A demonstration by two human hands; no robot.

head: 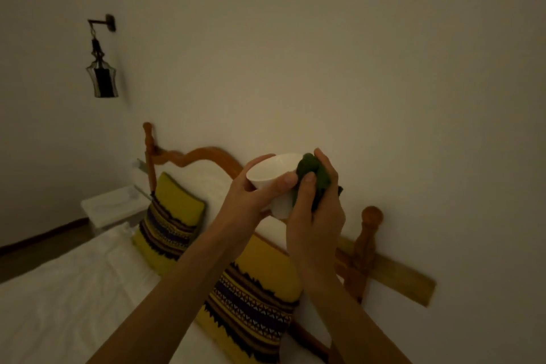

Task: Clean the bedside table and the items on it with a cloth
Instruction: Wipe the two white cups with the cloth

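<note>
Dim bedroom, white bed (74, 289) | 2 yellow patterned pillows (170, 217) | 1 white cup (273, 179), held aloft, left hand (251, 192) gripping | 1 green cloth (310, 176), right hand (317, 201) pressing it on cup's rim

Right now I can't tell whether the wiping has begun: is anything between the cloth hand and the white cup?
Only the green cloth itself. The right hand presses it against the far side of the white cup, which the left hand grips above the bed. Nothing else visible stands between them.
</note>
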